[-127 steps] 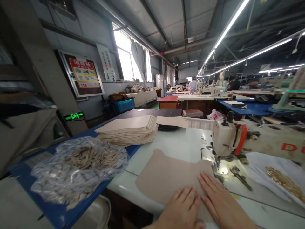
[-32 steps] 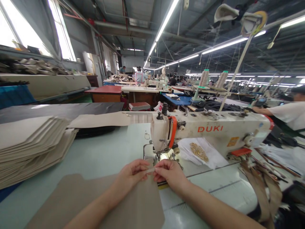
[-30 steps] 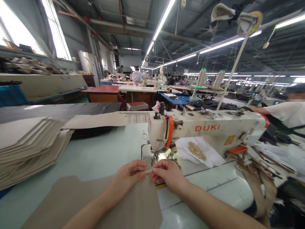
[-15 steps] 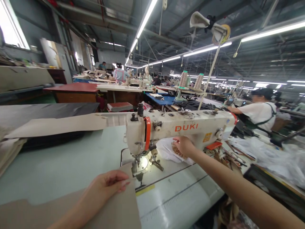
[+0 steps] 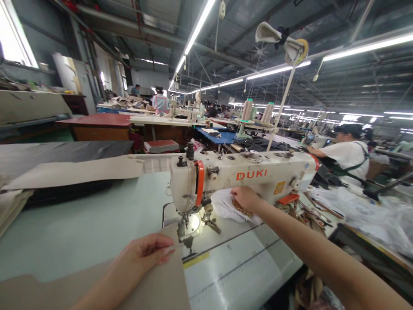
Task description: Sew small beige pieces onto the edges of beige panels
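My left hand (image 5: 145, 256) pinches the edge of a beige material panel (image 5: 161, 282) between thumb and fingers, just in front of the needle area. The panel lies flat across the front left of the table. My right hand (image 5: 248, 199) reaches under the arm of the sewing machine (image 5: 222, 165), its fingers bent together over a heap of small gold-brown pieces (image 5: 237, 210). These pieces rest on a crumpled white bag or cloth (image 5: 221, 206) on the machine bed. What the right fingertips grip, if anything, is too small to make out. A lamp lights the needle plate (image 5: 192, 224).
More beige panels (image 5: 84, 170) and dark material (image 5: 71, 191) lie at the left. Thread cones (image 5: 247, 110) stand behind the machine. At right are clear plastic (image 5: 371, 215) and cluttered tools and straps (image 5: 314, 212). A co-worker (image 5: 350, 155) sits beyond.
My right fingers have shifted slightly over the gold-brown pieces. My left hand keeps its pinch on the panel in the same place. The whole view has tilted a little.
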The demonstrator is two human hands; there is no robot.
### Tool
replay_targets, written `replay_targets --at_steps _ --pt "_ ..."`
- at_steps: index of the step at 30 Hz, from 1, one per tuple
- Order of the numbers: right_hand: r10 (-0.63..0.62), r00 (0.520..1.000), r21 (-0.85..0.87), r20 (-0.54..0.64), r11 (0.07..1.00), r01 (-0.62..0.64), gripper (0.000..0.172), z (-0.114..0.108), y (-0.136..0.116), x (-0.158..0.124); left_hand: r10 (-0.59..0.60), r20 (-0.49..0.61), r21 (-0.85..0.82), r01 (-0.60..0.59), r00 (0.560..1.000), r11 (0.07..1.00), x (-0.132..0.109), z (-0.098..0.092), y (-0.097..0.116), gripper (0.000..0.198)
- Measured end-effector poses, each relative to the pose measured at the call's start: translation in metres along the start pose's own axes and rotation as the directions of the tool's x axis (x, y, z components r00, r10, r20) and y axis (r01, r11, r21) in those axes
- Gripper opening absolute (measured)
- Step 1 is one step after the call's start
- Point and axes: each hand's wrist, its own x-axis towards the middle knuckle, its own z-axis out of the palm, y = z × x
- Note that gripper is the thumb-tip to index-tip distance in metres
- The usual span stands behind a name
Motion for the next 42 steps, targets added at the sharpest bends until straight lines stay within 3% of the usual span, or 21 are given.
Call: replay_targets --at_steps 4,7,9,16,22,28,31,37,42 --pt "0.048 0.995 0.267 -0.087 0.963 -0.023 0.017 0.003 0.010 -0.006 -0.016 -0.043 -0.063 0.013 0.999 0.998 0.002 0.001 -0.001 0.037" --pt "0.099 0.991 0.481 -0.091 0.876 -0.044 0.009 0.004 0.014 -0.011 -0.014 -0.063 -0.084 0.008 0.998 0.996 0.002 0.001 -0.001 0.041" --pt "0.107 0.992 0.610 -0.069 0.791 -0.043 0.008 0.004 0.013 -0.017 -0.007 -0.060 -0.040 0.005 0.998 0.999 0.001 0.001 0.001 0.040" --pt "0.005 0.999 0.891 0.043 0.453 -0.040 0.036 -0.004 -0.010 -0.057 0.047 -0.012 0.120 -0.046 0.999 0.992 -0.007 0.002 0.013 0.027" --pt "-0.138 0.965 0.971 0.221 0.124 -0.205 0.034 0.009 -0.055 -0.094 0.099 -0.085 0.106 -0.090 0.991 0.990 -0.015 0.008 0.021 0.020" --pt "-0.177 0.950 0.965 0.258 0.091 -0.246 0.031 0.057 -0.101 -0.104 0.079 -0.128 -0.098 -0.092 0.989 0.991 -0.019 0.015 0.022 0.015" --pt "-0.181 0.948 0.965 0.261 0.059 -0.254 0.031 0.069 -0.112 -0.099 0.054 -0.157 -0.184 -0.083 0.986 0.979 -0.018 0.015 0.019 0.014" --pt "-0.165 0.939 0.951 0.302 -0.016 -0.308 0.030 0.066 -0.117 -0.095 0.056 -0.138 -0.253 -0.090 0.989 0.963 -0.016 0.014 0.019 0.014" --pt "-0.245 0.904 0.920 0.352 -0.086 -0.381 0.028 0.063 -0.116 -0.098 0.063 -0.025 -0.318 -0.068 0.998 0.946 -0.013 0.013 0.016 0.021"
